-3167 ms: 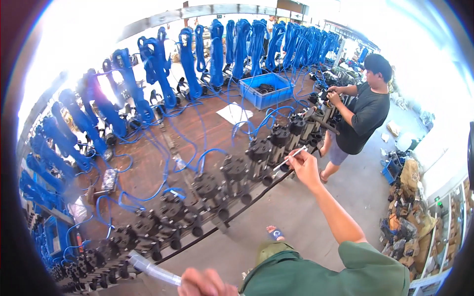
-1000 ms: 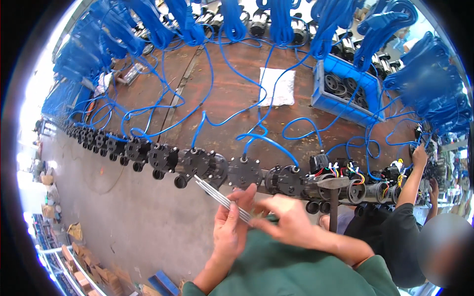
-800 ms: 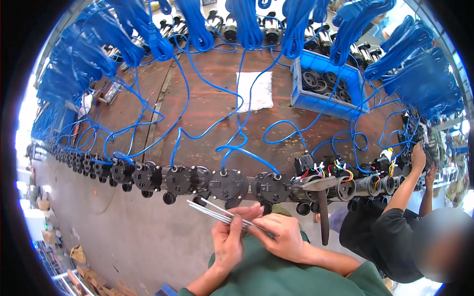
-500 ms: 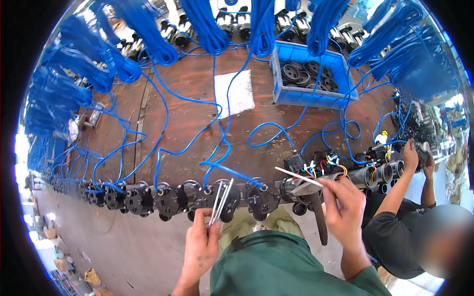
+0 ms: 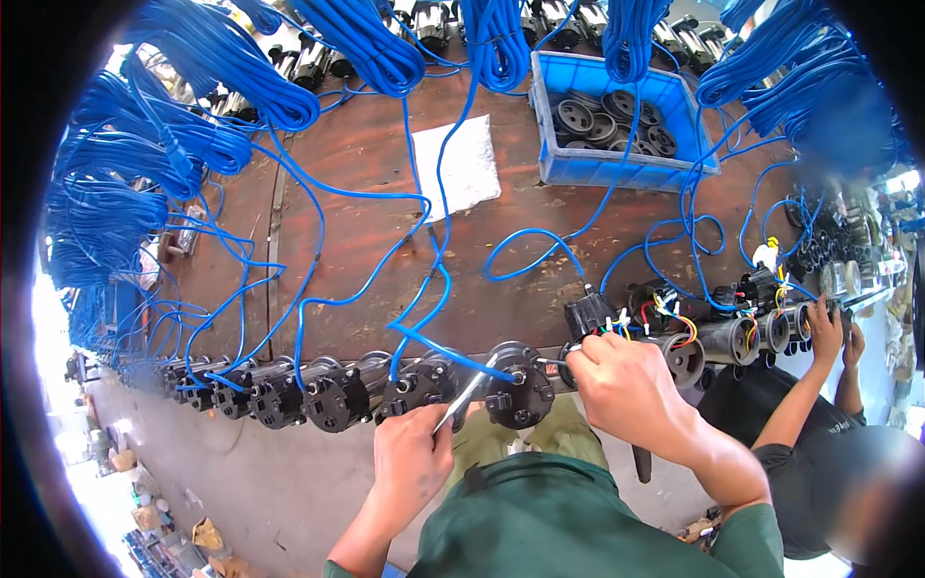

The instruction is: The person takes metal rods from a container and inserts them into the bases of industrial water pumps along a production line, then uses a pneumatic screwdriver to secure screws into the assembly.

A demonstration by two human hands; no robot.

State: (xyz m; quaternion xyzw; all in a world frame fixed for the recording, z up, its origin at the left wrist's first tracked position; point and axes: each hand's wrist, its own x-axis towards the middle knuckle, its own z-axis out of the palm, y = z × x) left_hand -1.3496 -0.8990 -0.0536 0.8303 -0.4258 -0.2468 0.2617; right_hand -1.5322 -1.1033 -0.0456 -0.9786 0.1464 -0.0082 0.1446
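My left hand [image 5: 412,460] is closed on thin silvery rods [image 5: 468,391], which slant up to the right in front of a row of motor-like metal cylinders with black round end caps. Closest to both hands is one black end cap [image 5: 518,393], with a blue cable [image 5: 448,353] running into it. To its right, my right hand [image 5: 631,390] is closed in a pinch. A short bit of thin rod [image 5: 551,362] shows between its fingertips and the cap; the rest is hidden by the hand. Behind that hand stands a black housing [image 5: 589,313] with coloured wires.
Coiled blue cables [image 5: 366,48] hang along the far side. A blue crate [image 5: 626,177] of black round parts and a white packet [image 5: 457,166] lie on the brown table [image 5: 366,265]. On the right, a co-worker's hands [image 5: 826,329] work at the same row.
My right hand has moved left with its rod, up to the black end cap. The left hand has shifted right and up, bringing its rods near the same cap.
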